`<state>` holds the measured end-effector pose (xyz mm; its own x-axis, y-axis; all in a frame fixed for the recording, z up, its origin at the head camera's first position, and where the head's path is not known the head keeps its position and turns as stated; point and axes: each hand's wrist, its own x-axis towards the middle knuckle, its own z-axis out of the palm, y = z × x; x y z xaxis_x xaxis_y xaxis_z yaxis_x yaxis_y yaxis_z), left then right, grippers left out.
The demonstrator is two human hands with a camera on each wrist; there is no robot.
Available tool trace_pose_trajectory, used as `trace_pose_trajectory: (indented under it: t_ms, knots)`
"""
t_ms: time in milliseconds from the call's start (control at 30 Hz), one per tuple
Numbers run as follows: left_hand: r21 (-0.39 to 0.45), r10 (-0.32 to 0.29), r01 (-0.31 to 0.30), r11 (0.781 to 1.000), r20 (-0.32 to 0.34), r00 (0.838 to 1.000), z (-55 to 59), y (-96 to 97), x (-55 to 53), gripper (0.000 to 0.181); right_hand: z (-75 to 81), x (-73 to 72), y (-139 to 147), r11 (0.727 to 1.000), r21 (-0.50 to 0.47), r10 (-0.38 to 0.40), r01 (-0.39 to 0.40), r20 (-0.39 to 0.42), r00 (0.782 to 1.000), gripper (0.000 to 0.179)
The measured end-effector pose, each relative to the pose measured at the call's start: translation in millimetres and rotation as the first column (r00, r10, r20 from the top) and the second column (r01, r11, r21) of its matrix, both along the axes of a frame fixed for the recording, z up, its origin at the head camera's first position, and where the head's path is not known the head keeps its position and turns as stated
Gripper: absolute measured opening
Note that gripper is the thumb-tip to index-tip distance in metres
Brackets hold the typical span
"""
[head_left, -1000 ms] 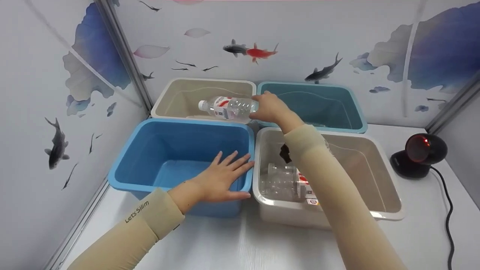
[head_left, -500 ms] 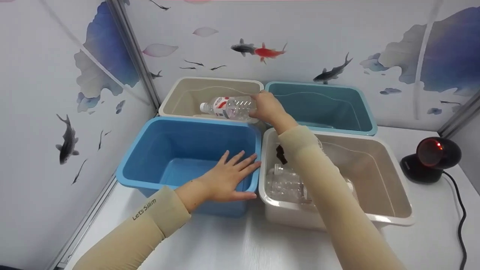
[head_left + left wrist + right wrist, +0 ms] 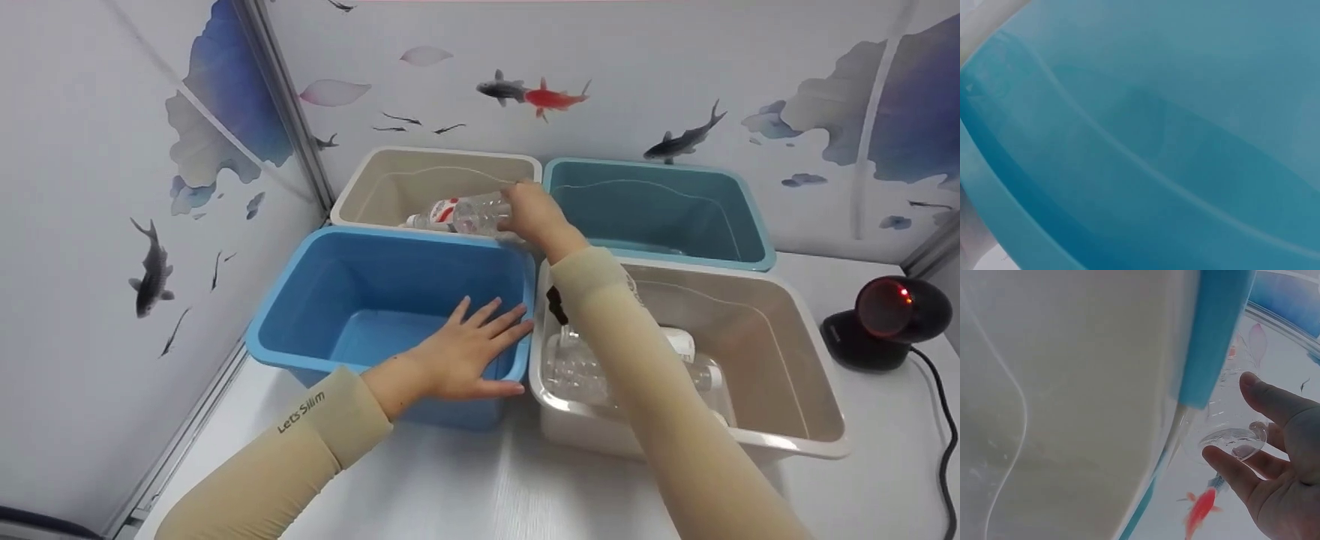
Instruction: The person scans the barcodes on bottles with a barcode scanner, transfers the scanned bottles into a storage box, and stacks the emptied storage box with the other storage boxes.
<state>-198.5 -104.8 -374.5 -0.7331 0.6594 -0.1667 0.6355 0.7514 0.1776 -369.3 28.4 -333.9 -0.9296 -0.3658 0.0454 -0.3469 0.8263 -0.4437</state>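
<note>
My right hand (image 3: 536, 214) grips a clear plastic bottle (image 3: 476, 214) by its base end. The bottle lies nearly level, with a white cap and red-and-white label pointing left, partly below the rim of the back-left beige bin (image 3: 442, 176). In the right wrist view, thumb and fingers curve around the bottle's base (image 3: 1230, 433). My left hand (image 3: 454, 360) lies with spread, straight fingers at the right end of the blue bin (image 3: 262, 341), fingertips at its rim. Only the blue bin's inner wall (image 3: 1129, 146) fills most of the left wrist view.
Several clear bottles (image 3: 581, 371) and a black item (image 3: 556, 306) lie in the front-right beige bin (image 3: 765, 345), partly behind my right forearm. A teal bin (image 3: 660, 202) stands at the back right. A black scanner-like device (image 3: 892, 311) with a cable stands at the right.
The bottle in my right hand has sunk lower into the back-left bin, its cap end dropping. My left hand stays at the blue bin. The head view has shifted left.
</note>
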Motion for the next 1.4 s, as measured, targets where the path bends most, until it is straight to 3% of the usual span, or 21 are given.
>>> trace_pose_trajectory:
  t_ms: [233,433,533,1033,1400]
  knots:
    - [-0.008,0.003,-0.003,1.0,-0.001,1.0,1.7,1.3,-0.5,0.08,-4.4,0.3,-4.2,1.0,-0.023,-0.014,0.014,-0.01,1.0,0.048]
    - [-0.018,0.006,-0.006,1.0,-0.009,1.0,0.3,-0.2,1.3,0.08,-8.4,-2.6,-6.6,0.987,0.112,0.113,-0.113,0.008,0.994,0.043]
    - [-0.026,0.003,-0.004,1.0,-0.02,1.0,0.0,0.3,1.3,0.08,-6.2,-2.6,-3.9,0.983,0.12,0.14,-0.141,0.021,0.99,0.043]
    - [-0.011,0.001,-0.001,1.0,-0.017,1.0,-0.5,-0.7,1.3,0.08,7.9,-1.9,26.2,0.995,0.076,0.062,-0.065,0.042,0.997,0.046]
    - [-0.012,0.013,-0.014,1.0,-0.01,1.0,0.8,-0.4,2.7,0.081,23.3,3.6,57.6,0.995,0.058,0.086,-0.087,0.025,0.996,0.042]
